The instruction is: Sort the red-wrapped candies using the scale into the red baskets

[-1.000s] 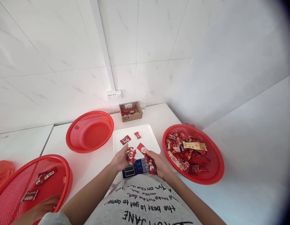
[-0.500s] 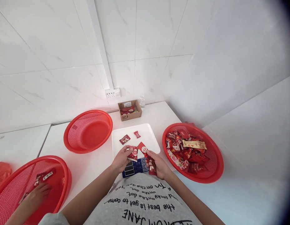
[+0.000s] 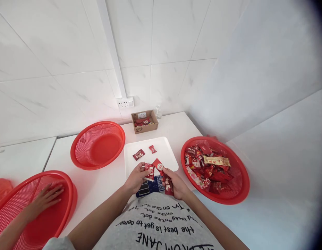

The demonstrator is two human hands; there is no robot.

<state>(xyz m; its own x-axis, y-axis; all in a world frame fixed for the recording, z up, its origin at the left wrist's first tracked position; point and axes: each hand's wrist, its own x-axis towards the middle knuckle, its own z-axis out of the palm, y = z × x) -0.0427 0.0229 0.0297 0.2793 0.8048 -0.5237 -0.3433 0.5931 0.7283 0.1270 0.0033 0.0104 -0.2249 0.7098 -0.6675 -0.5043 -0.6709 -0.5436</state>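
My left hand (image 3: pixel 136 177) pinches a red printed snack packet (image 3: pixel 149 171) by its edge, above the front of a weighing scale (image 3: pixel 164 144). Close by, my right hand (image 3: pixel 177 184) is closed on red packets: a flat one with a round white emblem (image 3: pixel 158 166) points up to the left, and a dark red snack packet (image 3: pixel 168 184) hangs below. Between the hands the scale's blue keypad (image 3: pixel 151 185) shows in part. On its white pan lie a dark red packet (image 3: pixel 138 155) and a small red wrapped sweet (image 3: pixel 152 149).
A red basket (image 3: pixel 241 173) full of red packets stands right. Another red basket (image 3: pixel 98 146) is left of the scale. A co-worker's hand (image 3: pixel 46 199) is in a third basket (image 3: pixel 68 194). A cardboard box (image 3: pixel 146 127) of packets stands at the back, beside a clear plastic object (image 3: pixel 158 111).
My hands and their packets have hardly moved. In the lower-left basket the co-worker's hand has shifted up and spread its fingers, and the packets seen there earlier no longer show.
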